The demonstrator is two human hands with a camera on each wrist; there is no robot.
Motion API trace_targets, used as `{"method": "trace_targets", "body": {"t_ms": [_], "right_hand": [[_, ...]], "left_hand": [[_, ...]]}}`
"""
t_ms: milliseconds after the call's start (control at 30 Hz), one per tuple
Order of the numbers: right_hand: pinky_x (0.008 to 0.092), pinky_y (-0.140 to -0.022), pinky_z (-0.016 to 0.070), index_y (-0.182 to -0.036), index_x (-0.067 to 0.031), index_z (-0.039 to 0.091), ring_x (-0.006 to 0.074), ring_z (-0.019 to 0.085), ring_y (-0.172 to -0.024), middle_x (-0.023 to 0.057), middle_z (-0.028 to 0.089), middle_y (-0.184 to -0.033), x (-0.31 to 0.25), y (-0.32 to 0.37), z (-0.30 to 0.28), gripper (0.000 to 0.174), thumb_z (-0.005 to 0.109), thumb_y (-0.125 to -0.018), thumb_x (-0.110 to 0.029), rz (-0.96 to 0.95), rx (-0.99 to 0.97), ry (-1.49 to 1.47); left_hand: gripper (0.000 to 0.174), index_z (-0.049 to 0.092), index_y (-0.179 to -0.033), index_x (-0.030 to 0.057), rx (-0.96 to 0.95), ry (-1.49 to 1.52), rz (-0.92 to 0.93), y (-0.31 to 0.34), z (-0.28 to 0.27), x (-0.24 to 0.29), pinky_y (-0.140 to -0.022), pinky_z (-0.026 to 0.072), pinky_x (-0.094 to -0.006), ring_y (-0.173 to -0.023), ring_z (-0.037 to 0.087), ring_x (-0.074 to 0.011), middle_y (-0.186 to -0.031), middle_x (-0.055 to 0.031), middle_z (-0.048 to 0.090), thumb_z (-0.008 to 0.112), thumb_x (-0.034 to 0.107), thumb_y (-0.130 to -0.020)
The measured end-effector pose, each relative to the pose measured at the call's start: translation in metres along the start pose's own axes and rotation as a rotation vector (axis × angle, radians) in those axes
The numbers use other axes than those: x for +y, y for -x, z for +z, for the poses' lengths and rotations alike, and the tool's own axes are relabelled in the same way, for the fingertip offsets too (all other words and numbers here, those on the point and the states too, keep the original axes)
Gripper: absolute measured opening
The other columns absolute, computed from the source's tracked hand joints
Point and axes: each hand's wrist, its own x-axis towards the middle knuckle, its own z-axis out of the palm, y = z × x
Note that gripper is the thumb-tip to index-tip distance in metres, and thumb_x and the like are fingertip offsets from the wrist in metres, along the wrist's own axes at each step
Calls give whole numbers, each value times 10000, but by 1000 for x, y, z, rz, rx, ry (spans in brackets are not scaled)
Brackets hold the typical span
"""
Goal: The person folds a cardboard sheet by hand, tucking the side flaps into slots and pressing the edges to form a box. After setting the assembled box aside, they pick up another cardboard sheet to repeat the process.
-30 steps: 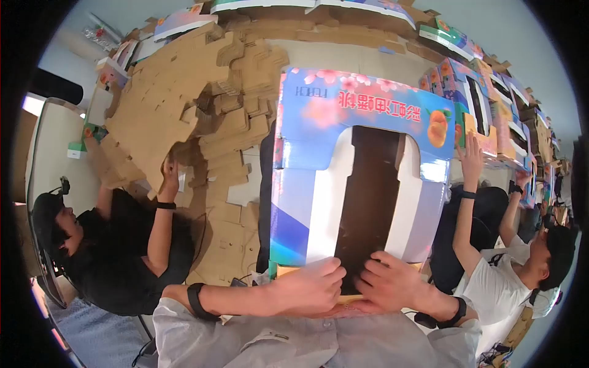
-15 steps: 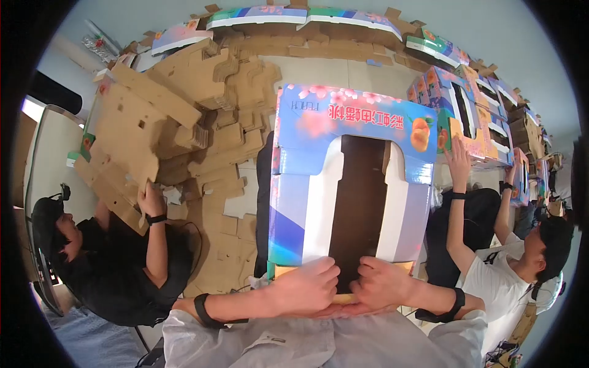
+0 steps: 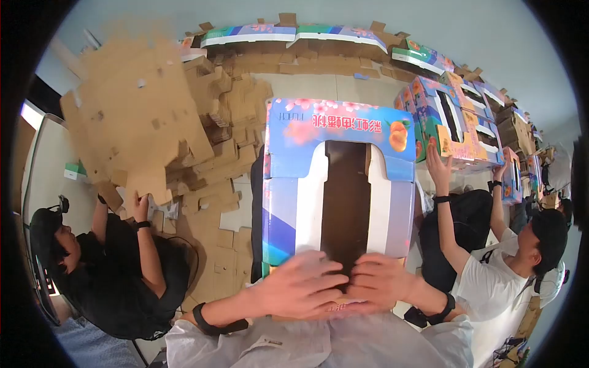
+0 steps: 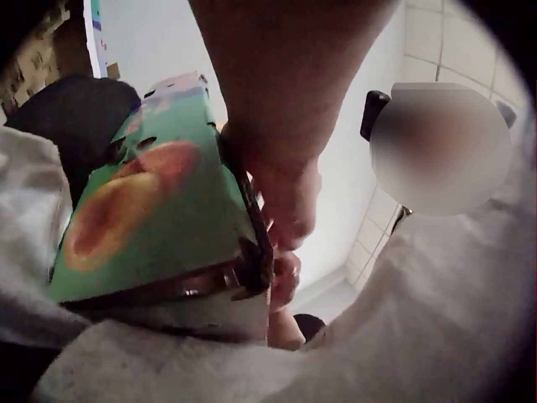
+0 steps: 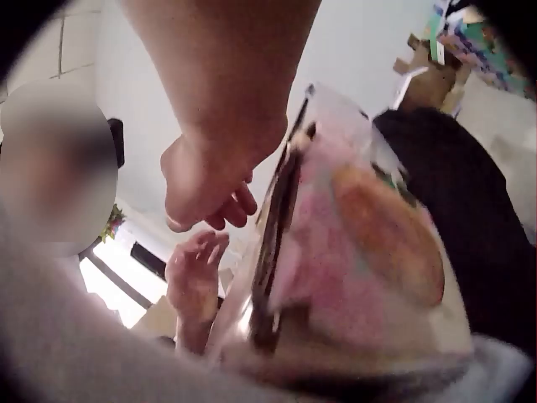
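Note:
A blue and pink printed carton with peach pictures and a long dark opening stands before my body. Over its near end my left hand has its fingers stretched toward the middle, and my right hand faces it with fingers loosely bent. In the left wrist view, my left hand is beside the edge of the carton's green side. The right wrist view shows my right hand off the pink side, fingers relaxed. Blur hides whether fingertips touch the carton.
At left, a person in black holds a brown cardboard sheet near stacked flat cardboard. At right, a person in white touches printed cartons. More cartons line the wall.
Both my hands have loosened from their curled hold at the carton's near end, and the fingers are straighter. The carton appears lower and further left in view. The person at left has raised a cardboard sheet.

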Motion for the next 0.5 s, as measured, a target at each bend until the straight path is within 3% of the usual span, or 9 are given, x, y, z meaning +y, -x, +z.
{"method": "trace_targets", "body": {"t_ms": [33,100,167,200,233,267,333,400,500], "right_hand": [[321,-727,457,-734,-88,630,191,603,-787,23,625,-760,3,2,-9,208,677,-742,-290,19,156,-39],[374,-761,486,-812,-86,653,219,628,-836,33,655,-808,21,26,-35,200,714,-719,-252,141,176,327],[435,-888,468,-952,-71,638,285,606,-986,85,644,-1006,50,37,-55,324,748,-726,-276,503,378,211],[467,-939,435,-1049,-70,610,319,558,-1087,115,590,-1133,62,32,-65,417,761,-731,-294,615,402,291],[499,-991,403,-1146,-69,581,353,509,-1187,145,537,-1260,75,24,-75,514,773,-736,-313,724,430,372],[499,-991,403,-1146,-69,581,353,509,-1187,145,537,-1260,86,16,-81,514,773,-736,-313,713,439,381],[516,-1033,359,-1265,-67,514,399,396,-1299,192,381,-1422,103,-3,-79,645,758,-766,-394,831,313,574],[530,-1050,343,-1325,-74,480,428,360,-1318,226,356,-1438,117,-35,-73,780,765,-729,-488,815,360,432],[548,-1056,333,-1374,-86,441,449,298,-1347,245,313,-1457,143,-61,-43,850,766,-705,-497,824,299,550]], "left_hand": [[216,655,-880,119,149,86,-66,1,-10,-1,-932,442,-396,-1022,596,-227,-1031,-51,642,711,268,-735],[227,660,-895,149,234,-49,-206,6,-38,-13,-894,451,-427,-1018,614,-247,-1087,-50,652,740,230,-700],[275,652,-950,136,315,-296,-296,1,-70,-40,-813,449,-403,-968,615,-264,-1090,-54,648,737,169,-690],[320,646,-986,132,354,-329,-343,-8,-82,-54,-769,438,-398,-956,606,-274,-1112,-58,635,744,150,-682],[336,638,-992,124,319,-433,-378,-18,-89,-63,-803,443,-404,-974,606,-286,-1132,-65,628,756,168,-680],[354,631,-998,117,283,-536,-418,-28,-94,-70,-837,447,-410,-992,606,-298,-1151,-71,622,767,186,-678],[400,630,-1056,135,320,-600,-422,-53,-90,-95,-879,445,-396,-1049,588,-284,-1211,-59,603,769,249,-699],[529,606,-1163,141,256,-582,-496,-85,-78,-114,-950,419,-417,-1154,536,-300,-1295,-90,552,754,367,-708],[662,555,-1261,157,167,-579,-563,-114,-46,-136,-1035,351,-471,-1247,461,-321,-1359,-120,490,731,435,-687]]}}
